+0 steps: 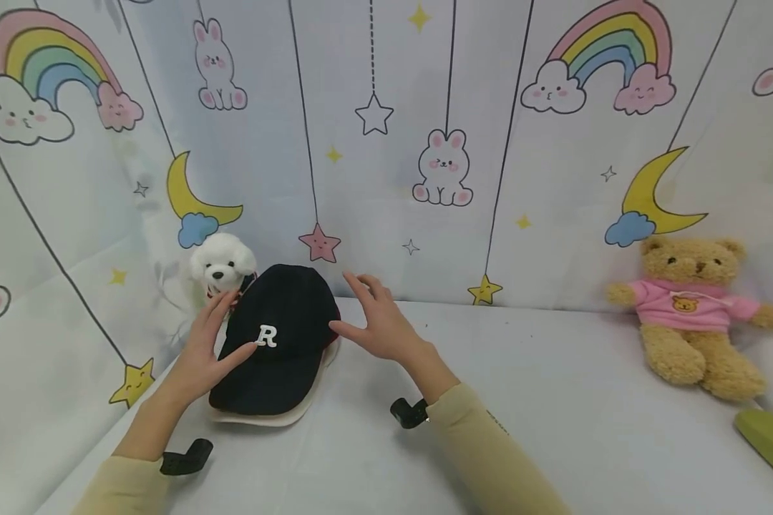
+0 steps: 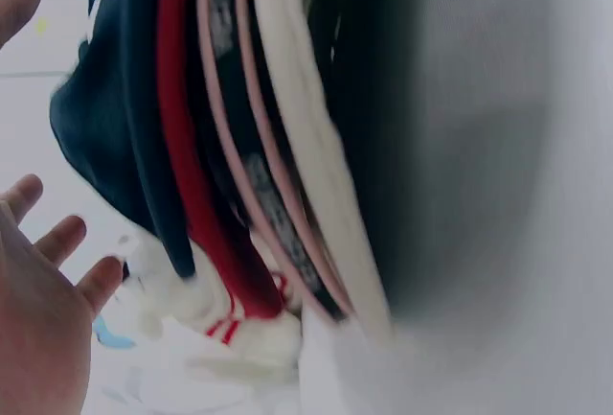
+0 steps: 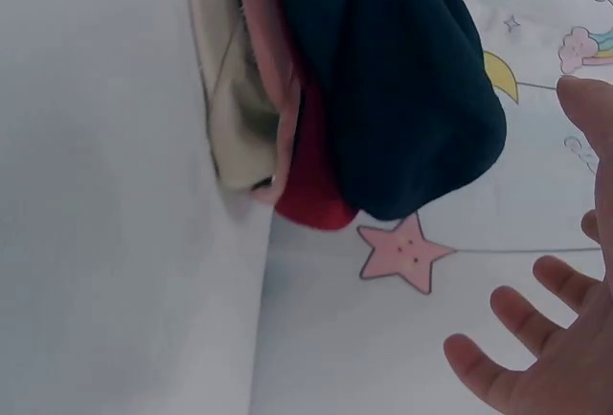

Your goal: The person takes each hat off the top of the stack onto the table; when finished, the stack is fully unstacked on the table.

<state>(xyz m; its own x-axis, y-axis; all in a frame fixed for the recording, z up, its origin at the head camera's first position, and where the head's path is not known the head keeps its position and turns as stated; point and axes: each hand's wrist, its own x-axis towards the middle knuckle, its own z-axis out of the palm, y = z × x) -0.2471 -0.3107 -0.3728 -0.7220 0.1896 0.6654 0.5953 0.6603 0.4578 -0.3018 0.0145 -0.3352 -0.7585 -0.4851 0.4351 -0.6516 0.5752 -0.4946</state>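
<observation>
A stack of baseball caps lies on the white table at the left, with a black cap (image 1: pixel 277 379) bearing a white R on top. Below it the left wrist view shows a red cap (image 2: pixel 177 127), pink edging with a dark band, and a cream cap (image 2: pixel 306 108) at the bottom. My left hand (image 1: pixel 202 350) hovers at the stack's left side, fingers spread, apart from the caps in its wrist view. On the other side my right hand (image 1: pixel 383 322) is held with spread fingers, and a gap to the caps shows in the right wrist view.
A white plush dog (image 1: pixel 222 265) sits right behind the caps, partly hidden. At the far right a teddy bear (image 1: pixel 689 315) in a pink top leans near the backdrop, and a green object (image 1: pixel 769 443) lies at the edge. A printed cloth backdrop (image 1: pixel 373 186) borders the table.
</observation>
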